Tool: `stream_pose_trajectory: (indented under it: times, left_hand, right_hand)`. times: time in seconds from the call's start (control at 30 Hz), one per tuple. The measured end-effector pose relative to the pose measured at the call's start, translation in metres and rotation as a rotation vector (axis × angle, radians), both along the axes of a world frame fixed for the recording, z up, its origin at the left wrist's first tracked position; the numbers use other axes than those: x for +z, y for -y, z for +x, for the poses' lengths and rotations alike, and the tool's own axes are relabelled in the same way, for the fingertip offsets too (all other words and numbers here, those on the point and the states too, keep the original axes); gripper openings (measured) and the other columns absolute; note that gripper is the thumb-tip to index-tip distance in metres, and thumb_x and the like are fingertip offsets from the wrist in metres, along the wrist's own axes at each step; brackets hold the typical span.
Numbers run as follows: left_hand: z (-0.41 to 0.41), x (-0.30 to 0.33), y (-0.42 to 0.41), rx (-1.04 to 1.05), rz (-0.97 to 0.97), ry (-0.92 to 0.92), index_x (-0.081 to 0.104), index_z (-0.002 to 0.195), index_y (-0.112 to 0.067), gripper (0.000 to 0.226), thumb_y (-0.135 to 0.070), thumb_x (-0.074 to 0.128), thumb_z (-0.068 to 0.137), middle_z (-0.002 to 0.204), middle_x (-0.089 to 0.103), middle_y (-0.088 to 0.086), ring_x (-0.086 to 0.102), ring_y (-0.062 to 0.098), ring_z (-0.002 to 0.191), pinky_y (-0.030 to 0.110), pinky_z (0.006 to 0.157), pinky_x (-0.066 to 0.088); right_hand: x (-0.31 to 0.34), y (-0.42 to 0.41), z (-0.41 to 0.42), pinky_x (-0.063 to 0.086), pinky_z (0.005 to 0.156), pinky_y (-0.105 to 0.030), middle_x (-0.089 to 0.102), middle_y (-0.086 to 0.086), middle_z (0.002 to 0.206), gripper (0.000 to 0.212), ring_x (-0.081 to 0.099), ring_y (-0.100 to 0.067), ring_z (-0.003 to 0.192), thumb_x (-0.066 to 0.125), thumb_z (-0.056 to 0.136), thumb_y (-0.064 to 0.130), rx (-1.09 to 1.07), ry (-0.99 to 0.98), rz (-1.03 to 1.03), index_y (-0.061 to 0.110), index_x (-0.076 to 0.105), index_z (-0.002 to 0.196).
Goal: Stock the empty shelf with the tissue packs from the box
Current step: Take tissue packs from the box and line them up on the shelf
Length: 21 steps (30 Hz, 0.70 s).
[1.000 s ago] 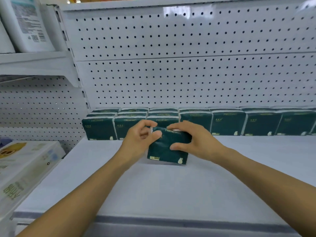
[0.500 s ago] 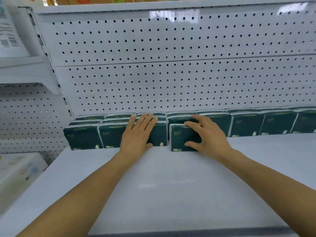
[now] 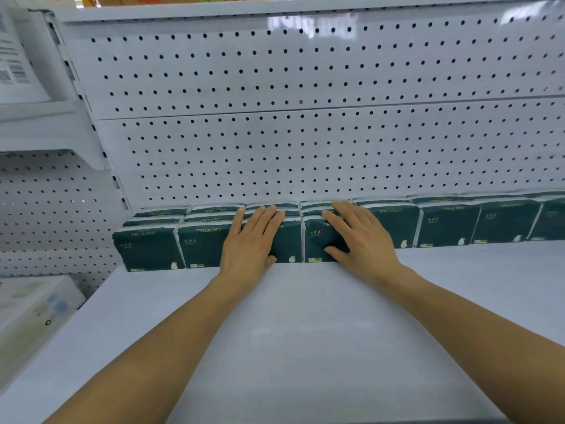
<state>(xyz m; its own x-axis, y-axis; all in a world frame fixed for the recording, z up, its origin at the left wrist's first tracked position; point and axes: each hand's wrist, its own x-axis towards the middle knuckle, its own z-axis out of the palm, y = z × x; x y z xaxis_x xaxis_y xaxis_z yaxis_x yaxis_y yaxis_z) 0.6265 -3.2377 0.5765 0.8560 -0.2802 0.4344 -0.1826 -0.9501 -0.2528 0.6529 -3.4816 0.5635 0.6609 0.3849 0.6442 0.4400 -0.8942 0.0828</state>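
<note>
Newly shelved tissue pack (image 3: 318, 240) now under flat right-hand fingers (image 3: 339, 218); left hand (image 3: 250, 243) likewise flat.

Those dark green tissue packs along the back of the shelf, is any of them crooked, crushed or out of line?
Nothing stands out. The tissue packs stand upright in a straight row against the pegboard. The left hand and right hand press flat on two middle packs, hiding part of them.
</note>
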Motion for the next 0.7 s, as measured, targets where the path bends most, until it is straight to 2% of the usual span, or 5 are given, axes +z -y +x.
stream_pose_trajectory:
  times: [0.27, 0.37, 0.43, 0.53, 0.7]
  left_hand:
    - [-0.020, 0.021, 0.011, 0.047, -0.078, -0.039, -0.004, 0.156, -0.026, 0.097, -0.053, 0.060, 0.089, 0.165, -0.005, 0.000, -0.008, 0.020, 0.151, 0.052, 0.117, -0.014]
    - [-0.052, 0.030, 0.016, 0.044, -0.152, 0.016, 0.000, 0.156, -0.027, 0.091, -0.060, 0.053, 0.090, 0.165, 0.002, 0.000, 0.004, 0.022, 0.152, 0.051, 0.121, -0.004]
    - [-0.082, 0.031, 0.018, 0.039, -0.248, 0.074, 0.014, 0.156, -0.026, 0.084, -0.058, 0.055, 0.090, 0.160, 0.026, 0.000, 0.034, 0.024, 0.142, 0.048, 0.120, 0.017]
    - [-0.129, 0.027, 0.019, 0.043, -0.337, 0.205, 0.039, 0.147, -0.021, 0.076, -0.051, 0.068, 0.083, 0.133, 0.060, 0.002, 0.060, 0.027, 0.115, 0.046, 0.103, 0.042]
    - [-0.208, 0.000, 0.005, 0.084, -0.283, 0.263, 0.041, 0.144, -0.022, 0.064, -0.054, 0.057, 0.091, 0.135, 0.058, 0.003, 0.052, 0.026, 0.127, 0.053, 0.111, 0.034]
  right_hand:
    - [0.025, -0.013, -0.029, 0.008, 0.119, -0.051, 0.014, -0.003, 0.162, 0.080, 0.009, -0.025, 0.150, 0.054, 0.087, 0.061, -0.061, -0.141, 0.042, 0.027, 0.022, 0.153]
    - [0.041, -0.017, -0.061, 0.024, 0.115, -0.049, 0.021, -0.002, 0.160, 0.079, 0.026, -0.026, 0.144, 0.051, 0.088, 0.062, -0.043, -0.108, 0.098, 0.027, 0.021, 0.152]
    - [0.048, -0.016, -0.086, 0.044, 0.097, -0.046, 0.041, -0.002, 0.149, 0.075, 0.050, -0.026, 0.126, 0.057, 0.087, 0.058, -0.004, -0.072, 0.160, 0.025, 0.030, 0.149]
    - [0.048, -0.013, -0.124, 0.050, 0.075, -0.038, 0.060, -0.001, 0.126, 0.068, 0.061, -0.025, 0.103, 0.062, 0.085, 0.053, 0.056, 0.004, 0.195, 0.020, 0.043, 0.142]
    - [0.027, -0.024, -0.180, 0.046, 0.095, -0.041, 0.055, -0.003, 0.136, 0.062, 0.053, -0.026, 0.121, 0.044, 0.089, 0.057, 0.178, -0.012, 0.157, 0.021, 0.046, 0.140]
